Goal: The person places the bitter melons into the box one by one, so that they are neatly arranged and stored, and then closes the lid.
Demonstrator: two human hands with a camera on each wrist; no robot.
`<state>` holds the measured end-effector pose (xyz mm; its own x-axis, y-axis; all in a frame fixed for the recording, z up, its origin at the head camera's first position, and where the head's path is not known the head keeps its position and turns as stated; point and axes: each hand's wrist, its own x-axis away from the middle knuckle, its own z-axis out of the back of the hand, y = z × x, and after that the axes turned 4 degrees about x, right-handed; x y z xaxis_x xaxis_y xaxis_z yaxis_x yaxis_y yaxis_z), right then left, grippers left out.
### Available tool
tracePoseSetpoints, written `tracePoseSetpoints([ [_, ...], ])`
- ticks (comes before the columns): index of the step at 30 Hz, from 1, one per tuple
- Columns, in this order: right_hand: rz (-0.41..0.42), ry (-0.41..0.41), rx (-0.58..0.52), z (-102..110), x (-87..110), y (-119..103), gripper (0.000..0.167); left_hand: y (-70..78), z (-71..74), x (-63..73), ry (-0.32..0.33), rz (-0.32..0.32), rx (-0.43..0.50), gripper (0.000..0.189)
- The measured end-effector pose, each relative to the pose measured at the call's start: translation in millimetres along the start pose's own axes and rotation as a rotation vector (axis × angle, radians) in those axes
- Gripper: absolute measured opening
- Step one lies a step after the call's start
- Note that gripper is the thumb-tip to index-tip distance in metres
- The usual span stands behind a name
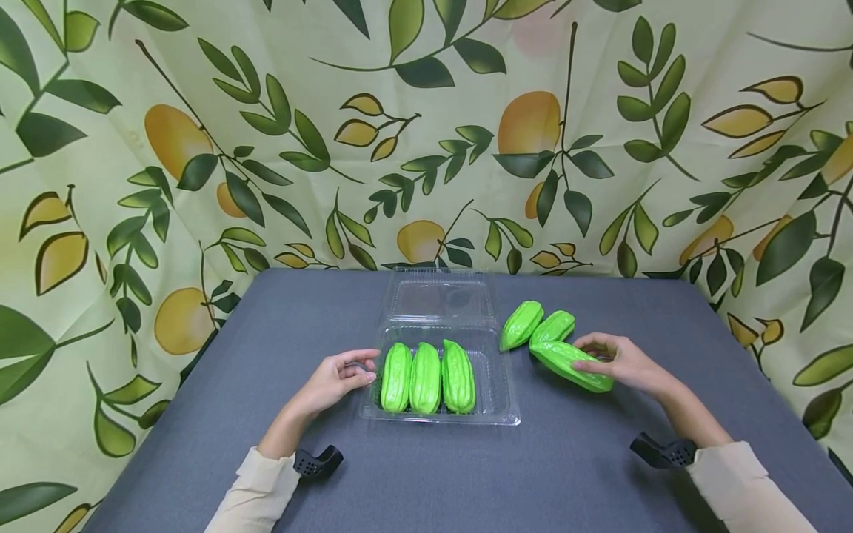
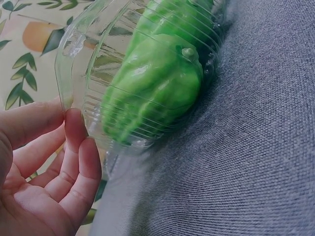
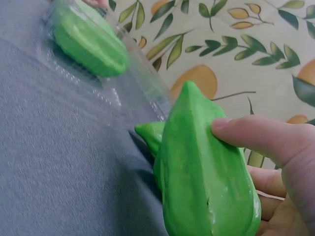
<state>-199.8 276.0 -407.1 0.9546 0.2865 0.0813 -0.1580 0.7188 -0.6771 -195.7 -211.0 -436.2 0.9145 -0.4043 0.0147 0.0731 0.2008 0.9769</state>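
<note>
In the head view, three glossy green bitter melons [image 1: 425, 377] lie side by side in the left and middle of a clear plastic clamshell box [image 1: 496, 403]. Its lid [image 1: 436, 296] is folded back. My left hand [image 1: 341, 376] pinches the box's left rim [image 2: 61, 73] between thumb and fingers. On the right, my right hand [image 1: 620, 361] grips another bitter melon [image 3: 204, 172] at its right end, thumb on the near side. Two more bitter melons [image 1: 522, 326] lie behind it, right of the box; the held one partly hides one of them.
A grey cloth-covered table [image 1: 466, 481] carries everything. Behind and at both sides hangs a leaf-and-fruit patterned curtain [image 1: 453, 163]. Black wrist cameras [image 1: 318, 463] sit on both forearms, near the cream sleeves. Inside the box, bare plastic shows right of the three melons.
</note>
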Motion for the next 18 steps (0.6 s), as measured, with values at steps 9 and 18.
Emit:
tracePoseSetpoints([
  [9,-0.019,0.016,-0.06,-5.4,3.9,-12.5,0.044,0.2,0.3,0.5,-0.003,0.001,-0.007,0.047],
  [18,-0.048,0.011,-0.153,-10.2,5.9,-23.4,0.048,1.3,0.1,0.7,-0.004,0.019,0.007,0.048],
])
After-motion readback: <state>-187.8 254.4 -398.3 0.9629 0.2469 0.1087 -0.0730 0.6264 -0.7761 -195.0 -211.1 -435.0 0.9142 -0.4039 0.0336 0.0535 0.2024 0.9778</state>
